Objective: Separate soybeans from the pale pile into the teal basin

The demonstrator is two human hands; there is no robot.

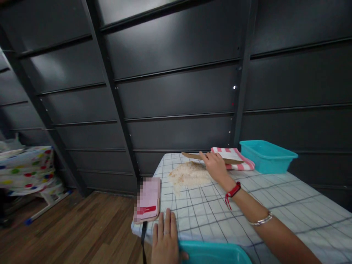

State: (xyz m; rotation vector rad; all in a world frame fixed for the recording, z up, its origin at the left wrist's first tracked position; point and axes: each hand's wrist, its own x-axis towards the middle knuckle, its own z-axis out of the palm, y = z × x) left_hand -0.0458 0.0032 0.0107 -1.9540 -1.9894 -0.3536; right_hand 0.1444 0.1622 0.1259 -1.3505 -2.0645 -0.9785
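My right hand (216,167) reaches across the checked tablecloth (275,205) and grips a flat brown piece of cardboard (196,156) at its near edge. The cardboard lies beside a pile of pale grain (188,175), with its far end over a red-and-white striped cloth (236,158). At the table's near left corner, my left hand (165,240) rests flat with its fingers together and stretched out. It touches the rim of a teal tub (217,253) at the bottom edge. A pink phone (147,200) lies just beyond its fingertips.
A second teal tub (266,156) stands at the table's far right, against the dark panelled wall (178,91). A table with a polka-dot cover (27,168) stands at the left over the wooden floor (82,231). A black strap hangs off the table by the phone.
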